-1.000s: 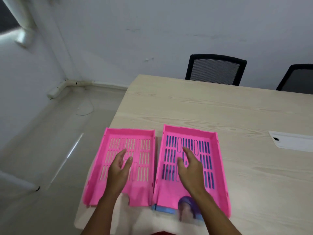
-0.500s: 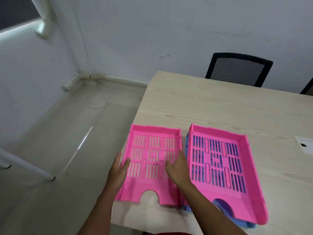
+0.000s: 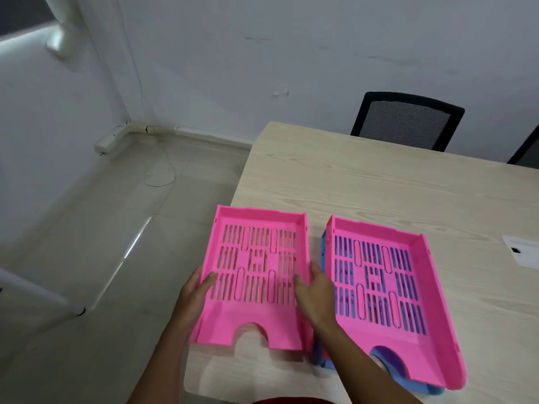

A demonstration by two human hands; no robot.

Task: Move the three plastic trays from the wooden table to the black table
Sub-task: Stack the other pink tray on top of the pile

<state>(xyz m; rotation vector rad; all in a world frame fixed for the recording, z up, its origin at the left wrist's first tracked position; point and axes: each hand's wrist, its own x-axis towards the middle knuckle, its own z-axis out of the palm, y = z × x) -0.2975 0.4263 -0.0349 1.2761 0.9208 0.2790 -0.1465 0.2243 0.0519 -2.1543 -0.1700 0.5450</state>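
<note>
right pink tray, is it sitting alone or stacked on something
Stacked. The right pink tray sits on a blue tray: blue shows through its slots and along its left and front edges.

Blue tray (image 3: pixel 323 252) mostly hidden under right pink tray (image 3: pixel 420 339) (edges only).

Both hands now grip left pink tray (image 3: pixel 256 275) (sides), lifting.
</note>
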